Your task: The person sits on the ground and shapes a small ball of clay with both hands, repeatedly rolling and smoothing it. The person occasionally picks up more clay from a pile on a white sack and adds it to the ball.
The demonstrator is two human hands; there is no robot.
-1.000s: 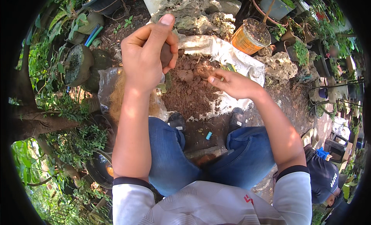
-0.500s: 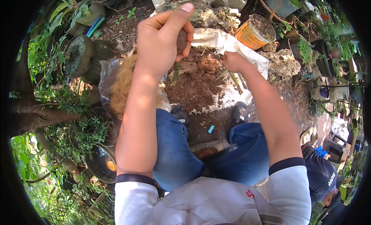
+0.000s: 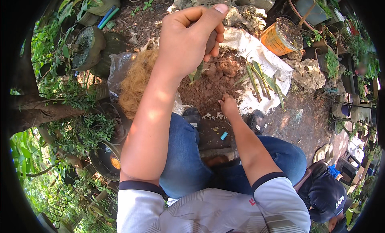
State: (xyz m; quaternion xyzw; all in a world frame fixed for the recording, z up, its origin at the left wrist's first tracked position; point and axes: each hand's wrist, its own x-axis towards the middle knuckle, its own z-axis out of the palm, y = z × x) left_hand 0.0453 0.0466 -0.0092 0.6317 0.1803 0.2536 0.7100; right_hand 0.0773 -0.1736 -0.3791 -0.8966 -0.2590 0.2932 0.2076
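My left hand [image 3: 186, 38] is raised and closed around a ball of brown soil [image 3: 210, 42]. A green leaf piece [image 3: 196, 74] hangs beneath it, and my palm hides most of the ball. Lower down, my right hand [image 3: 229, 106] is over the near right edge of the soil heap [image 3: 202, 92]. Its fingers are drawn together; whatever they may pinch is too small to make out. The heap lies on a white plastic sack [image 3: 276, 66]. Long cut leaves [image 3: 260, 78] rest on the sack to the right. Brown coconut fibre [image 3: 138, 82] is piled at its left.
A small blue-green spool [image 3: 223, 135] lies on the ground between my shoes. An orange bucket [image 3: 280, 38] and rough rocks [image 3: 248, 16] stand behind the sack. Pots and plants line both sides. Another person [image 3: 327, 191] is at the lower right.
My right hand has come away from the sack's right side, moving nearer and left to the soil's near edge. The long cut leaves now show fully. My left hand still holds the soil ball.
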